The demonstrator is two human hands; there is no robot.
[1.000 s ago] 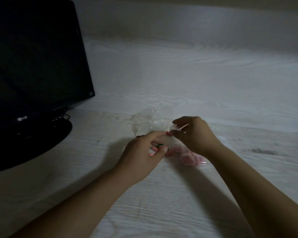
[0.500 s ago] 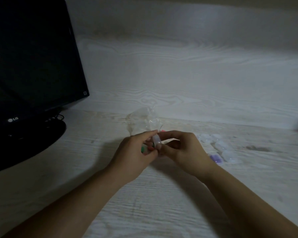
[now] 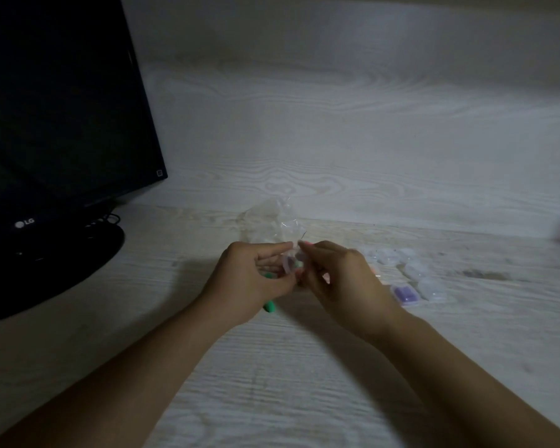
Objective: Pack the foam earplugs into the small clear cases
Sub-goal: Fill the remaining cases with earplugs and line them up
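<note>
2 hands meet over the middle of the tabletop (image 3: 304, 367), and between them we hold 1 small clear case (image 3: 288, 265). Our left hand (image 3: 253, 279) curls round it, thumb and forefinger pinching its edge, while our right hand (image 3: 333, 273) pinches the other side with its fingertips. Something pale green shows inside or just behind the case — we cannot tell which in this dim light. A green earplug (image 3: 269, 306) peeks out beneath our left hand, lying on the tabletop or tucked under the palm.

To the right, near our right wrist, a cluster of empty clear cases (image 3: 414, 270) waits, and just beside them sits a filled case with purple earplugs (image 3: 405, 294). Behind our hands lies a crumpled clear plastic bag (image 3: 272, 221); a dark monitor (image 3: 62, 124) stands at the far left.

We judge the step in hand to be opening or closing this case round a pair of earplugs; at least 1 case looks done and several remain. Whether the lid is open is hidden by our fingers. The next move calls for a firm hold with the left hand while the right presses the soft foam fully inside — any foam caught at the rim would likely stop the lid from snapping shut.
</note>
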